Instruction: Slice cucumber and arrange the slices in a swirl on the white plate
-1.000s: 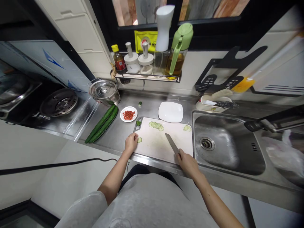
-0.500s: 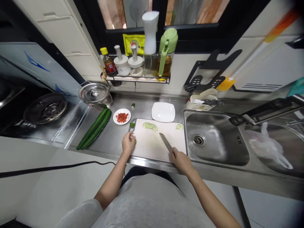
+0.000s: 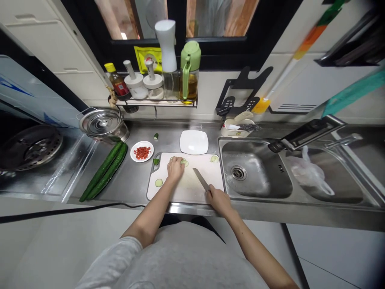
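Observation:
My left hand (image 3: 175, 169) is over the row of cucumber slices (image 3: 185, 163) on the white cutting board (image 3: 192, 188), its fingers curled down onto them and hiding most of the row. In my right hand (image 3: 219, 199) is a kitchen knife (image 3: 201, 179), gripped by the handle, with its blade pointing away from me above the board. A single cucumber slice (image 3: 158, 183) lies at the board's left side. A cucumber end piece (image 3: 155, 161) sits by the board's handle slot, and a few more slices (image 3: 214, 159) rest in the far right corner.
A white plate (image 3: 194, 141) stands behind the board, and a small dish of chopped red pieces (image 3: 142, 152) to its left. Whole cucumbers (image 3: 105, 170) lie farther left, near a lidded steel pot (image 3: 104, 122). The sink (image 3: 255, 172) adjoins the board's right side.
My left hand has moved from the board's left edge, away from me and right, onto the row of slices, uncovering the single slice. The knife stays in my right hand. The view has shifted right.

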Demonstrator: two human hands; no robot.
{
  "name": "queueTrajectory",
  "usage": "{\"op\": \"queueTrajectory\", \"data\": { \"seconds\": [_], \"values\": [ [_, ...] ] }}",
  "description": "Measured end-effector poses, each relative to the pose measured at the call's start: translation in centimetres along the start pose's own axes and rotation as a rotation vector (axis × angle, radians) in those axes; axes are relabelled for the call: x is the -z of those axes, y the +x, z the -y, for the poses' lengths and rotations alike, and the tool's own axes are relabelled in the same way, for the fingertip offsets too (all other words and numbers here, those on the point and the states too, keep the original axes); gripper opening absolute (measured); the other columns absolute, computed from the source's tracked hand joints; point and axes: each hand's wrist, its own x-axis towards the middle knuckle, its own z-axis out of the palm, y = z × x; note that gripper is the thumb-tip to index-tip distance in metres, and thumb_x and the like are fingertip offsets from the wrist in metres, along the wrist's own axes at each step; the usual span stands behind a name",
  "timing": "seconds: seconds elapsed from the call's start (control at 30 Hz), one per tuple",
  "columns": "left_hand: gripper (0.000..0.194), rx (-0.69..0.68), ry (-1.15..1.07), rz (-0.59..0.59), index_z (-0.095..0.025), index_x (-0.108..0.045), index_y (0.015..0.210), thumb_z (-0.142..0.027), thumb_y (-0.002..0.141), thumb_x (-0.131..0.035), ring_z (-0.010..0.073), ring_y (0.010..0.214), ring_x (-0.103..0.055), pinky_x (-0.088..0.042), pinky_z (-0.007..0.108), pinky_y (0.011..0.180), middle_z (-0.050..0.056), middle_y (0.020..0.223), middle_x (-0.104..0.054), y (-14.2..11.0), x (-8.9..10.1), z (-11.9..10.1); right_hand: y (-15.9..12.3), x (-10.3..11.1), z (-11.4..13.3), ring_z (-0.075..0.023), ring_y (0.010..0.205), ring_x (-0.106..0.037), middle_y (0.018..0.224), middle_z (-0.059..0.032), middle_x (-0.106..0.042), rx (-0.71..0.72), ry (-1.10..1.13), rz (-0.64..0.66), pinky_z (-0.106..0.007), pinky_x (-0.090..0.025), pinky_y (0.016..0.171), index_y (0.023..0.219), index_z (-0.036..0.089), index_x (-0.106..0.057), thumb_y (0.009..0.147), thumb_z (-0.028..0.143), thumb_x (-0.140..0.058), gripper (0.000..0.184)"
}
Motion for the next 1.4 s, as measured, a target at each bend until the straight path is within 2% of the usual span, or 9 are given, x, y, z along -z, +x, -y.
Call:
{"op": "queueTrajectory", "data": {
  "seconds": [0.37, 0.5, 0.6, 0.7, 0.83, 1.0, 1.2, 1.4],
  "values": [
    [0.02, -0.049, 0.041, 0.05, -0.023, -0.061, 0.1, -0.017, 0.083, -0.052, 0.0231, 0.104, -0.048, -0.036, 0.034, 0.09, 0.009, 0.106, -0.055, 0.9, -0.2, -0.6, 0.0, 0.3, 0.1, -0.0231, 0.093, -0.064, 0.097, -0.0111, -0.068, -0.009, 0.033, 0.019, -0.03, -0.037, 0.072, 0.111, 0.02, -0.047, 0.097, 0.029, -0.03, 0.024],
    [0.013, -0.063, 0.018, 0.054, -0.021, -0.062, 0.09, -0.017, 0.084, -0.05, 0.0221, 0.098, -0.051, -0.036, 0.033, 0.086, 0.008, 0.096, -0.061, 0.9, 0.1, -0.9, 0.0, 0.2, 0.0, -0.0227, 0.094, -0.063, 0.098, -0.0107, -0.068, -0.01, 0.03, 0.021, -0.029, -0.037, 0.072, 0.111, 0.019, -0.048, 0.096, 0.029, -0.03, 0.025],
    [0.012, -0.024, -0.052, 0.067, -0.021, -0.061, 0.088, -0.018, 0.085, -0.05, 0.0197, 0.089, -0.055, -0.038, 0.031, 0.08, 0.006, 0.09, -0.064, 0.7, 0.7, -1.1, 0.0, 0.0, 0.0, -0.0216, 0.092, -0.063, 0.096, -0.0095, -0.068, -0.005, 0.037, 0.005, -0.028, -0.037, 0.071, 0.111, 0.02, -0.049, 0.096, 0.029, -0.03, 0.025],
    [0.011, 0.031, -0.131, 0.098, -0.022, -0.062, 0.09, -0.021, 0.084, -0.053, 0.0169, 0.08, -0.057, -0.039, 0.028, 0.073, 0.003, 0.086, -0.066, 0.0, 1.5, -1.0, 0.0, -0.2, 0.0, -0.0217, 0.091, -0.064, 0.094, -0.0091, -0.068, -0.002, 0.035, -0.013, -0.028, -0.036, 0.07, 0.11, 0.02, -0.049, 0.096, 0.029, -0.03, 0.025],
    [0.011, 0.053, -0.176, 0.133, -0.023, -0.064, 0.088, -0.021, 0.081, -0.056, 0.016, 0.08, -0.059, -0.04, 0.027, 0.073, 0.0, 0.083, -0.068, -1.8, 2.3, -0.6, 0.0, -0.1, 0.2, -0.0222, 0.091, -0.064, 0.095, -0.0099, -0.068, -0.007, 0.03, -0.004, -0.028, -0.036, 0.07, 0.11, 0.02, -0.049, 0.096, 0.03, -0.03, 0.025],
    [0.014, 0.065, -0.296, 0.252, -0.023, -0.065, 0.088, -0.021, 0.076, -0.059, 0.0132, 0.073, -0.061, -0.041, 0.023, 0.068, -0.002, 0.079, -0.068, -4.1, 2.2, 0.5, 0.1, 0.0, 0.4, -0.0218, 0.091, -0.064, 0.096, -0.0108, -0.068, -0.012, 0.025, 0.007, -0.028, -0.037, 0.071, 0.111, 0.019, -0.048, 0.097, 0.03, -0.03, 0.025],
    [0.017, 0.115, -0.152, 0.258, -0.025, -0.065, 0.087, -0.017, 0.077, -0.054, 0.0164, 0.077, -0.061, -0.039, 0.027, 0.071, -0.001, 0.077, -0.069, -4.8, 1.6, 1.4, 0.2, -0.1, 0.5, -0.0229, 0.09, -0.064, 0.095, -0.0107, -0.068, 0.014, 0.007, 0.012, -0.029, -0.037, 0.07, 0.112, 0.02, -0.047, 0.097, 0.03, -0.03, 0.025],
    [0.02, 0.076, -0.031, 0.235, -0.024, -0.064, 0.092, -0.015, 0.077, -0.055, 0.0193, 0.086, -0.061, -0.037, 0.03, 0.082, 0.001, 0.082, -0.069, -4.9, 1.2, 1.8, -0.6, 0.2, 1.1, -0.0235, 0.09, -0.064, 0.095, -0.0106, -0.068, 0.056, -0.025, 0.013, -0.029, -0.037, 0.07, 0.113, 0.02, -0.047, 0.097, 0.031, -0.03, 0.026]
  ]
}}
